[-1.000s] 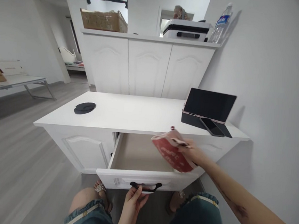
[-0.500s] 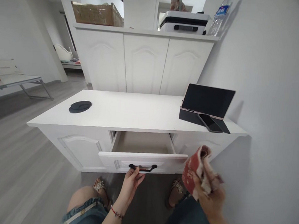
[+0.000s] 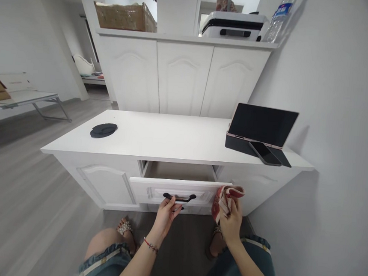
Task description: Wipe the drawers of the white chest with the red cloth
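Note:
A low white cabinet (image 3: 158, 138) stands before me with its middle drawer (image 3: 179, 190) pulled out only a little. My left hand (image 3: 166, 213) has its fingers curled on the drawer's black handle (image 3: 179, 196). My right hand (image 3: 231, 219) grips a crumpled red and white cloth (image 3: 225, 197) pressed against the drawer front's right end. The inside of the drawer shows as a narrow strip with nothing visible in it.
On the cabinet top sit a black round pad (image 3: 103, 129) at the left, and a tablet (image 3: 262, 125) on a stand with a phone (image 3: 265, 153) at the right by the wall. A taller white cupboard (image 3: 181, 75) stands behind. My knees and sandalled feet are below.
The drawer has slid most of the way in, with my left hand on its handle. My right hand took the cloth out of the drawer, swung right, then came to the drawer front.

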Tool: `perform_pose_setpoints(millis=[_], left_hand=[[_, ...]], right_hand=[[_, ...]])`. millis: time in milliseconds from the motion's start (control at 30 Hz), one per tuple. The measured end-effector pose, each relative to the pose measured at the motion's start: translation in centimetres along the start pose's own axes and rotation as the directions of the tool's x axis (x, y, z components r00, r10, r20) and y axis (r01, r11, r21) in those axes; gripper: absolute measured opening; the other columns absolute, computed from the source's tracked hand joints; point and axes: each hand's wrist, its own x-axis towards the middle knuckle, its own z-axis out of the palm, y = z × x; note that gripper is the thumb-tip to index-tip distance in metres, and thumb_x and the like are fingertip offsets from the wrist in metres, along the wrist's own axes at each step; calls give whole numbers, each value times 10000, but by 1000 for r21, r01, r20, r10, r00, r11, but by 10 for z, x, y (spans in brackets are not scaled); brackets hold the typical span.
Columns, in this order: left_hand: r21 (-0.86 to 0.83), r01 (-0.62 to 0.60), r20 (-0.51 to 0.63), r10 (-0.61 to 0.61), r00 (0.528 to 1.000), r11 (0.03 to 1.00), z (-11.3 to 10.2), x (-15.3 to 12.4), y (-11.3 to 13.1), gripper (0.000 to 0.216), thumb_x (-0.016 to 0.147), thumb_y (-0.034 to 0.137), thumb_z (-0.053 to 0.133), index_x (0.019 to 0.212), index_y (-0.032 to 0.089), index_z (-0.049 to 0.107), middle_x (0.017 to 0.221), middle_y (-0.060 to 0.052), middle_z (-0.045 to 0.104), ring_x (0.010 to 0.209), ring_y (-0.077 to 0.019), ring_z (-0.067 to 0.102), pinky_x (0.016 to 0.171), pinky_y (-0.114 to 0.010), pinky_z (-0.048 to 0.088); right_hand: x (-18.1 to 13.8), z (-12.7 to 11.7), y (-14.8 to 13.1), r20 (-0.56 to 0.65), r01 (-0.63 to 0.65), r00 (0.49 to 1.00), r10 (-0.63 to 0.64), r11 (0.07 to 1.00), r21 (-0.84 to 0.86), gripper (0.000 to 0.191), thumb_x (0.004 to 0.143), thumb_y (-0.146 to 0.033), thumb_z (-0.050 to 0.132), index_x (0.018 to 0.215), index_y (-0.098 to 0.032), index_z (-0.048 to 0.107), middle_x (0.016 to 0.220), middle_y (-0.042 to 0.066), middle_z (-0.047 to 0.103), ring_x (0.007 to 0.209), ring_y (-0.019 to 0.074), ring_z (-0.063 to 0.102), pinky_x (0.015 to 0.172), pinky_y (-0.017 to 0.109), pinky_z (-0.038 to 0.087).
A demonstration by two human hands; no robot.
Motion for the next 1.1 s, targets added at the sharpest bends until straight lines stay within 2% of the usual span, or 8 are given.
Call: perform_pose_setpoints(millis=[100,233,433,567,667,800,967,1100], left_hand=[[-18,-13,-12,13,1000,1000,0,4,-3,308,625,301,842,741,157,594,750,5,692,654,-94,656,760,-268,580],[-36,-8,-31,7,999,999,-1,6,-8,362,583,323,863,732,170,571,711,31,680,669,-88,670,713,-215,566],[-59,7,-23,-8,1000,998,-1,8,-7,324,621,293,844,721,180,557,678,32,681,651,-80,670,704,-195,552],[-103,67,26,-65,998,992,-9,9,-4,224,683,208,783,843,183,628,825,-3,724,737,-102,685,723,-221,550],[-128,86,53,-80,995,988,-20,5,-6,244,669,110,728,893,189,668,911,-8,727,808,-113,681,766,-243,541],[-50,85,87,-80,993,995,-35,-11,-9,281,638,96,701,903,190,705,969,-26,725,868,-121,665,826,-255,510],[112,142,79,-151,985,984,-58,-38,-16,239,642,244,758,869,183,714,958,-57,734,890,-154,670,851,-272,476],[301,104,58,-127,990,948,-92,-55,-38,300,590,396,805,798,200,714,692,-32,683,650,-145,608,693,-301,465]], right_hand=[[3,13,-5,-26,64,998,-63,998,20,310,853,-245,461,1141,-194,563,1123,132,540,1062,250,544,903,445,468],[5,33,-26,-55,243,969,-240,968,65,377,804,-166,472,1165,-227,564,1076,100,542,1001,234,557,828,415,502],[4,57,-69,148,324,932,-331,944,70,506,699,-52,464,1163,-212,586,1064,82,551,984,222,567,838,382,519],[8,68,-89,245,336,907,-341,940,67,488,697,-68,476,1151,-193,606,1057,86,565,976,227,566,843,377,516],[14,75,-109,324,319,893,-313,947,33,476,693,-75,499,1140,-194,611,1039,84,574,973,230,562,820,360,514],[20,90,-136,395,359,863,-314,932,-43,539,660,-19,500,1153,-212,604,1068,83,579,951,223,561,823,352,501],[20,121,-160,447,427,830,-333,895,-127,516,673,-47,575,1158,-222,584,1081,84,583,940,238,556,830,367,486],[19,146,-176,453,501,802,-390,852,-154,405,780,-113,547,1167,-233,561,1050,79,585,931,226,551,807,358,476]])
